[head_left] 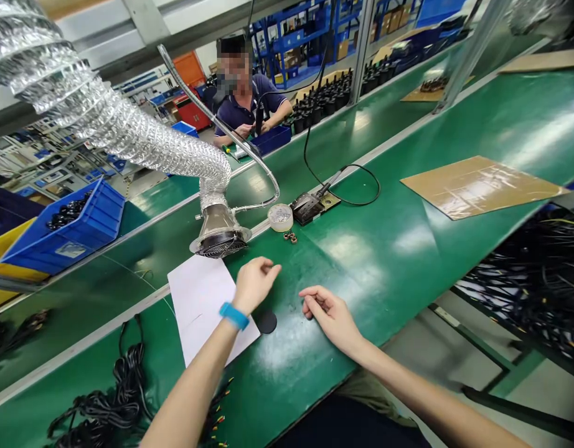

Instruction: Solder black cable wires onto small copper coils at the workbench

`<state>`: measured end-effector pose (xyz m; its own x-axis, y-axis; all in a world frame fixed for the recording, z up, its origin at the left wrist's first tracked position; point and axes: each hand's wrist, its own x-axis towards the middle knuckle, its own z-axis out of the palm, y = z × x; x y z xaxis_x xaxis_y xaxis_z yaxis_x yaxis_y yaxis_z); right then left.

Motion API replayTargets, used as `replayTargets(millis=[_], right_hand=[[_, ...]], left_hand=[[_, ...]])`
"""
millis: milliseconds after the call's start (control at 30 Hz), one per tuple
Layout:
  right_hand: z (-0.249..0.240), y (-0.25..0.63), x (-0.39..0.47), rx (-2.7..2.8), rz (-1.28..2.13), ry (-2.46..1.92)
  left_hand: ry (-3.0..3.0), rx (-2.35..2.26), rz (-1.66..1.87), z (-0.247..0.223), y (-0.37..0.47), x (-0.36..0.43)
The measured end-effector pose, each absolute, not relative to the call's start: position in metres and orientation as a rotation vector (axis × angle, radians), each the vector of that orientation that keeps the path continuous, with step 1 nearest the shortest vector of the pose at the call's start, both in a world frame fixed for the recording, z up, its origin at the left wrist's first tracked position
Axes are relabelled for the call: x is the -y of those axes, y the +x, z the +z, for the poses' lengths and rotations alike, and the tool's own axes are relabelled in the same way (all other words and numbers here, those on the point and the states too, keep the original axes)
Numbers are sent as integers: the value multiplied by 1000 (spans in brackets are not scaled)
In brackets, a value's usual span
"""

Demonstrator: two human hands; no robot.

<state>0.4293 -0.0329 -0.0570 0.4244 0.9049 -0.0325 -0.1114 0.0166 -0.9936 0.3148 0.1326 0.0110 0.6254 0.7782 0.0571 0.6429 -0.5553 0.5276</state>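
My left hand [258,283], with a blue band [235,315] on its wrist, is held over the right edge of a white sheet [200,305]. Its fingers are loosely bent and apart, and I see nothing in them. To its right, my right hand [331,314] hovers above the green table, fingers half curled, the thumb apart, no object visible between them. A flat black disc [267,322] lies just below my left hand. Beyond the hands are a round tub [280,217], a few small copper-coloured parts [291,237] and a dark device with a black cable [309,207].
A fume extraction hood [221,242] on a silver duct hangs over the sheet. Black cable bundles [128,379] lie at the left; more wires [530,280] are on the right. Cardboard [483,186] lies on the table. Across the line sits a co-worker [249,106].
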Motion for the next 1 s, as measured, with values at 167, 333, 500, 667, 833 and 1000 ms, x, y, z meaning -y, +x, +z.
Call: replayTargets(millis=[167, 333, 500, 667, 833, 1000], right_hand=[[-58, 429, 34, 822, 908, -1329], [-60, 430, 35, 866, 906, -1331], [-59, 430, 33, 917, 902, -1362], [-58, 429, 34, 881, 905, -1348], [-50, 435, 29, 708, 872, -1283], [-30, 433, 17, 558, 1075, -1043]], left_hand=[[2355, -1337, 386, -19, 402, -149], [2355, -1486, 429, -30, 426, -151], [2368, -1446, 446, -32, 421, -147], [2443, -1219, 581, -19, 391, -132], [2400, -988, 720, 4, 348, -100], [2273, -873, 792, 21, 305, -70]])
